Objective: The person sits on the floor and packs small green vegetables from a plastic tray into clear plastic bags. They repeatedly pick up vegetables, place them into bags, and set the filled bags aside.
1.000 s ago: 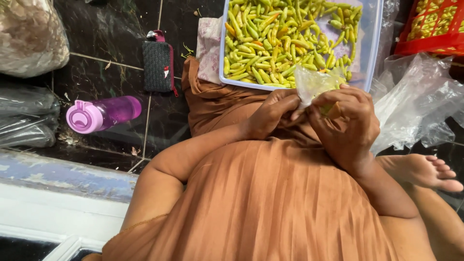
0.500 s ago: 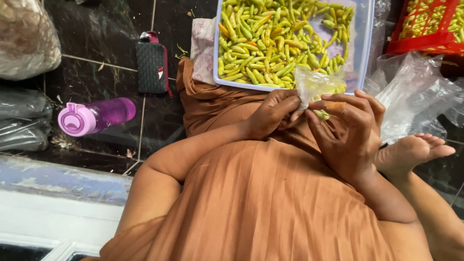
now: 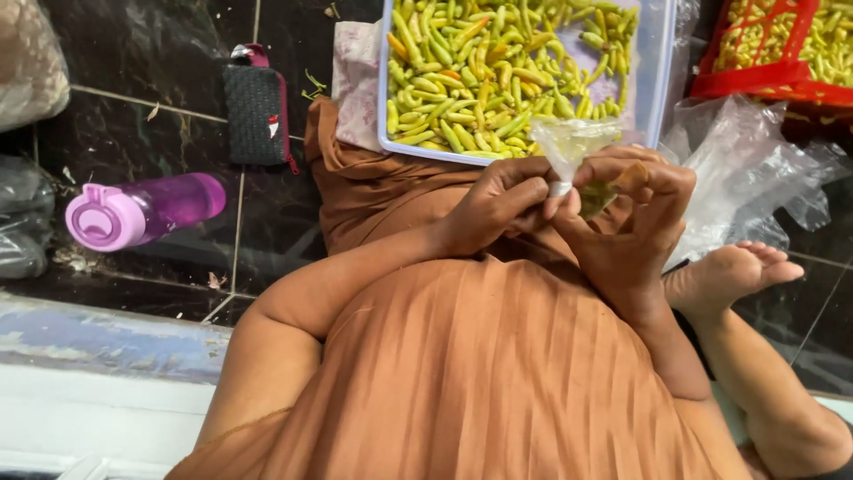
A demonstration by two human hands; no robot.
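Observation:
A small clear plastic bag [image 3: 570,142] holding a few green chillies is pinched at its twisted neck between both hands, just in front of my lap. My left hand [image 3: 498,209] grips the neck from the left. My right hand [image 3: 633,222] wraps around the bag's lower part, hiding most of its contents. Right beyond the hands sits a pale blue tray [image 3: 657,80] filled with several green and yellow chillies [image 3: 480,80]. My orange-brown pleated garment [image 3: 480,373] fills the lower view.
A purple bottle [image 3: 142,212] lies on the dark tiled floor at left, with a black pouch [image 3: 258,111] behind it. A red basket [image 3: 773,80] of chillies and crumpled clear plastic bags [image 3: 746,169] sit at right. A bare foot [image 3: 729,276] rests by my right wrist.
The view has shifted closer to the hands. My fingers have worked around the bag's neck, and it now looks more tightly twisted. The bare foot has drawn nearer my right wrist.

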